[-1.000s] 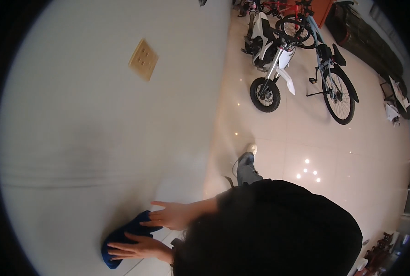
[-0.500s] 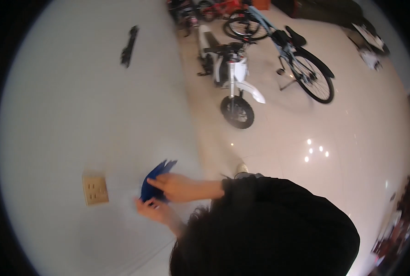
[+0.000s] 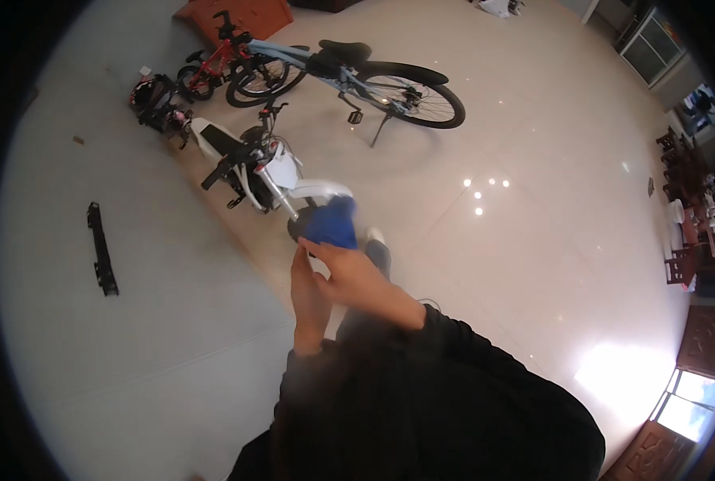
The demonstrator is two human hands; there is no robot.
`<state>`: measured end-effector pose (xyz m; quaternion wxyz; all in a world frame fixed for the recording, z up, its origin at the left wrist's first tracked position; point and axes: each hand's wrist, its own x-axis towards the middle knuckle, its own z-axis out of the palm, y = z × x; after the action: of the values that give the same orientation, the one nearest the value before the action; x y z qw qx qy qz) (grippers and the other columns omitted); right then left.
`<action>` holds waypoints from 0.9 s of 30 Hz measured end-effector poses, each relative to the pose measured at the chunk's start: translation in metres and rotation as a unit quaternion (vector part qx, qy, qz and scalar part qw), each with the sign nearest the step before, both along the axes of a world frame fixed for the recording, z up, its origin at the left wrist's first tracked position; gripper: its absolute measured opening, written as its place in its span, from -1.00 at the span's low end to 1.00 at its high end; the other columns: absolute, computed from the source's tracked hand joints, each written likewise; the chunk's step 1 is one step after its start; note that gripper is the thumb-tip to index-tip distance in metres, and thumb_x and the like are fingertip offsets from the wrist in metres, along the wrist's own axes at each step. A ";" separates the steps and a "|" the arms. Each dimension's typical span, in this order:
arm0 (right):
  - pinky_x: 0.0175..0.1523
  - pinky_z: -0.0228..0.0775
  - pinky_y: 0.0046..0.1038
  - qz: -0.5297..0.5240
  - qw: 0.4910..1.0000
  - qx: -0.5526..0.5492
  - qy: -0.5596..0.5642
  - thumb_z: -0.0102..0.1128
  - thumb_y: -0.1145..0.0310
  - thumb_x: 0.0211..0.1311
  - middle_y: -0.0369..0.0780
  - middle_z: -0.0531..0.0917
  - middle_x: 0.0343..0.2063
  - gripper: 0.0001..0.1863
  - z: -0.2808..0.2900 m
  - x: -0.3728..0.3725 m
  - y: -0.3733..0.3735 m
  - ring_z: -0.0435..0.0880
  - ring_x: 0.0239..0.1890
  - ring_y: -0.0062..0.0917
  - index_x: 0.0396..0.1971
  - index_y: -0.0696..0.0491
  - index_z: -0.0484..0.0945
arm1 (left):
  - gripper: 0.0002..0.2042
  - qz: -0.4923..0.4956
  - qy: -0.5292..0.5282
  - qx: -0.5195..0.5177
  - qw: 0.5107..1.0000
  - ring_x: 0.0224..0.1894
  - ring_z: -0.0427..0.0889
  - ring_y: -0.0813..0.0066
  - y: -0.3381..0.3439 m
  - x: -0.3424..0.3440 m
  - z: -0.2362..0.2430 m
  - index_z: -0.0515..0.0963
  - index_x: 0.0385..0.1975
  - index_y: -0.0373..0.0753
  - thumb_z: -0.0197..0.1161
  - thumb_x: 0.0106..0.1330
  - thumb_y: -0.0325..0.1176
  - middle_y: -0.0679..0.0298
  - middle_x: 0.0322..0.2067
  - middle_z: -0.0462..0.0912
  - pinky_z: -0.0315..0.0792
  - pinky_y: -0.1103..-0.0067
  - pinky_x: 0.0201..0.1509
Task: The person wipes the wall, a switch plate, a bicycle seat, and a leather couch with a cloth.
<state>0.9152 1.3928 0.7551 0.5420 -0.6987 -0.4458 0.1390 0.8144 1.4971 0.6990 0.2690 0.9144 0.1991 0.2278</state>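
Note:
In front of my body I hold up a blue cloth (image 3: pixel 335 223), blurred and partly spread out. My right hand (image 3: pixel 356 274) is closed on its lower edge. My left hand (image 3: pixel 311 280) is upright beside it, its fingertips meeting the right hand's at the cloth's near corner; how much of it the left fingers grip is partly hidden. Behind the cloth is the white motorbike (image 3: pixel 281 170), whose front wheel it partly covers. A shoe (image 3: pixel 377 248) shows just right of the cloth.
A pale wall with a black bracket (image 3: pixel 101 250) runs along the left. Beyond the motorbike stand a light blue bicycle (image 3: pixel 281 50), a small red bicycle (image 3: pixel 217 66) and an orange box (image 3: pixel 253 18). Brown wooden furniture (image 3: pixel 690 216) lines the far right of the shiny tiled floor.
The view has swung right, away from the wall socket. Both hands and the blue cloth have moved from in front of the wall to in front of the motorbike's wheel.

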 end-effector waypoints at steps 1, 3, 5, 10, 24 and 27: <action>-0.25 0.43 -0.23 -0.012 1.000 -0.015 0.006 0.10 0.41 0.02 0.00 0.57 -0.33 -0.48 0.001 0.016 0.006 0.57 -0.36 -0.08 0.06 0.20 0.38 | -0.52 -0.021 -0.040 -0.063 0.997 0.07 0.44 0.20 0.006 0.027 -0.003 0.24 0.19 -0.32 0.07 0.25 -0.38 0.01 0.08 0.40 0.36 0.44 0.08; -0.25 0.43 -0.24 -0.040 0.999 -0.023 -0.006 0.10 0.40 0.02 0.01 0.58 -0.33 -0.50 -0.002 0.041 0.014 0.58 -0.35 -0.10 0.04 0.18 0.41 | -0.59 -0.033 -0.019 -0.141 0.989 0.06 0.45 0.18 0.017 0.061 -0.007 0.32 0.10 -0.32 0.08 0.24 -0.38 0.01 0.05 0.44 0.36 0.41 0.05; -0.25 0.44 -0.25 -0.067 0.997 -0.032 -0.023 0.10 0.39 0.03 0.01 0.59 -0.33 -0.52 0.001 0.078 0.021 0.58 -0.34 -0.11 0.02 0.17 0.44 | -0.76 -0.047 -0.055 -0.167 0.983 -0.09 0.56 0.08 0.027 0.106 -0.005 0.46 -0.19 -0.33 0.11 0.21 -0.33 -0.02 -0.17 0.59 0.41 0.35 -0.11; -0.17 0.47 -0.37 -0.087 0.984 -0.150 0.035 0.10 0.40 0.10 -0.02 0.65 -0.36 -0.63 0.009 0.192 0.028 0.66 -0.32 -0.22 -0.06 0.14 0.54 | -0.68 -0.078 0.186 -0.140 0.969 -0.34 0.60 -0.05 0.075 0.199 -0.018 0.42 -0.33 -0.28 0.31 0.10 -0.19 0.01 -0.49 0.62 0.45 0.31 -0.31; -0.19 0.45 -0.54 -0.270 0.941 -0.081 0.187 0.15 0.44 0.12 -0.12 0.70 -0.42 -0.75 -0.045 0.385 0.046 0.67 -0.37 -0.52 -0.20 0.17 0.61 | -0.65 -0.306 0.183 -0.242 0.902 -0.14 0.59 0.01 0.154 0.418 -0.056 0.39 0.06 -0.27 0.11 0.25 -0.48 -0.06 -0.23 0.61 0.42 0.43 -0.05; -0.18 0.43 -0.57 -0.271 0.932 -0.100 0.220 0.13 0.45 0.15 -0.14 0.70 -0.42 -0.76 -0.055 0.429 0.044 0.65 -0.35 -0.58 -0.19 0.18 0.61 | -0.66 -0.287 0.273 -0.250 0.883 -0.19 0.55 -0.11 0.161 0.462 -0.051 0.38 0.05 -0.25 0.04 0.25 -0.50 -0.10 -0.25 0.59 0.42 0.32 -0.10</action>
<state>1.3440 1.4365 0.6999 0.5711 -0.7954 -0.0931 0.1804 1.2764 1.6580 0.6479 0.4775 0.8598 0.0438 -0.1753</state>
